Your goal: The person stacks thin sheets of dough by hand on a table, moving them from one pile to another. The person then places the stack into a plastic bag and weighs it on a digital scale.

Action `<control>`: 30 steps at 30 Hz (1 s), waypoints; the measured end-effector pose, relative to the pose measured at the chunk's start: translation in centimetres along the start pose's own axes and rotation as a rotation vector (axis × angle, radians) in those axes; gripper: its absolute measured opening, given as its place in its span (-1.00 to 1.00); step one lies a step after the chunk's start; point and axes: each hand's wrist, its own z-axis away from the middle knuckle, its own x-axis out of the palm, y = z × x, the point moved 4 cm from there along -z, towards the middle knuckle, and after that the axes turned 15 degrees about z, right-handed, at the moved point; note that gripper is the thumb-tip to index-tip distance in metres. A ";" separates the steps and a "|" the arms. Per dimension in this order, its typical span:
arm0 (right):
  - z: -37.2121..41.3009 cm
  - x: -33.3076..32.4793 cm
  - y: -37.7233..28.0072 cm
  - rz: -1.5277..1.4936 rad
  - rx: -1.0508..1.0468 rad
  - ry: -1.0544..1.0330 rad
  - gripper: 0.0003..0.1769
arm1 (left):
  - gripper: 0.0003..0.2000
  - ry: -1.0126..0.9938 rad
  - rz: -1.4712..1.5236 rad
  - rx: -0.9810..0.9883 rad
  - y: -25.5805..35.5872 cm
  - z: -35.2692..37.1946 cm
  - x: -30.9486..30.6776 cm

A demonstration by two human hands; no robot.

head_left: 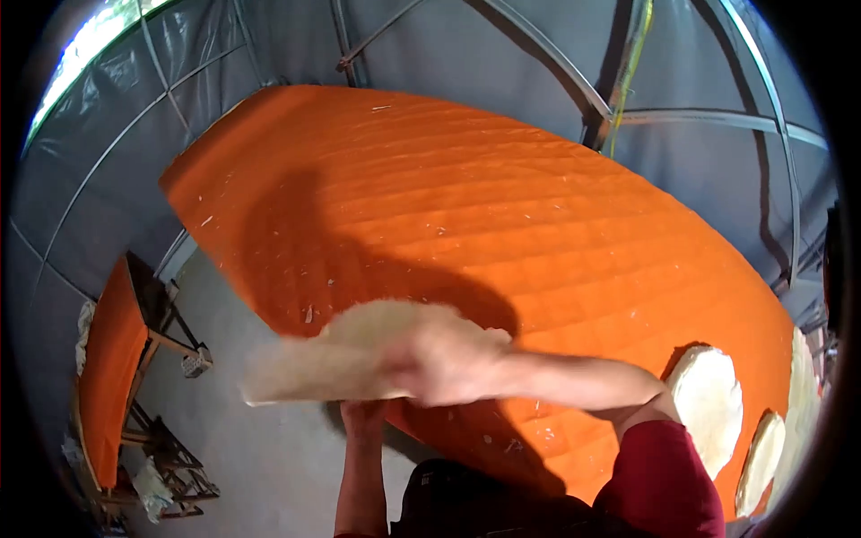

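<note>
A pale, flat, floppy sheet (305, 368), blurred by motion, hangs over the near edge of the orange-covered table (430, 197). My right hand (439, 359) reaches in from the right across the sheet; it is smeared, and its fingers cannot be made out. Under the sheet's lower edge is my left hand (363, 414), mostly hidden by the sheet, with only the wrist side showing. At the table's right end lie a pale round piece (707, 408) and a narrower-looking one (760, 462).
A smaller orange-topped table (109, 377) stands at the left, with wooden legs and a whitish cloth (152, 489) low beside it. Grey floor (215, 421) shows between the tables. Behind is a grey sheet wall with metal bars (547, 54). White scraps dot the orange cover.
</note>
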 end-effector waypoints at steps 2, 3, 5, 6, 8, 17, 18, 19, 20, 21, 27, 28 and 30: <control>1.9 -4.5 2.9 -0.259 0.276 -0.045 -0.96 | -0.46 -0.015 0.052 -0.064 -0.4 0.5 1.6; 3.8 -7.5 4.1 -0.440 0.313 0.087 -0.92 | -0.45 0.042 0.035 -0.068 -0.8 0.8 4.1; 8.6 -11.8 5.6 -0.499 0.684 0.264 -0.85 | -0.38 0.337 -0.102 -0.016 -0.4 1.7 4.4; 11.0 -12.8 6.2 -0.659 0.803 0.479 -0.88 | -0.39 0.247 -0.197 -0.054 -0.1 1.6 4.5; 17.6 -11.6 11.1 -0.874 0.899 0.590 -0.93 | -0.49 0.173 -0.365 -0.137 -2.5 0.0 14.7; 39.1 3.3 20.5 -1.082 1.182 0.650 -0.64 | -0.67 0.213 -0.907 -0.388 -9.7 -3.7 4.9; 39.0 3.2 20.3 -1.063 1.106 0.595 -0.61 | -0.68 0.312 -0.974 -0.415 -9.4 -3.5 4.7; 38.8 3.1 19.9 -1.038 1.033 0.552 -0.58 | -0.67 0.337 -0.813 -0.549 -9.1 -3.5 3.2; 39.1 4.1 20.3 -1.026 1.141 0.579 -0.57 | -0.65 0.349 -0.649 -0.700 -9.1 -3.6 1.4; 39.2 4.6 20.5 -1.071 1.157 0.644 -0.59 | -0.65 0.261 -0.765 -0.686 -9.6 -3.8 2.3; 37.7 1.5 17.2 -0.570 1.200 0.711 -0.67 | -0.62 -0.018 -1.046 -0.682 -10.4 -4.2 7.8; 37.8 0.4 16.1 -0.532 1.193 0.688 -0.68 | -0.62 -0.022 -1.051 -0.652 -11.2 -3.9 9.8; 39.9 -2.5 14.1 -0.445 1.164 0.728 -0.71 | -0.61 -0.062 -1.059 -0.602 -13.6 -3.2 14.3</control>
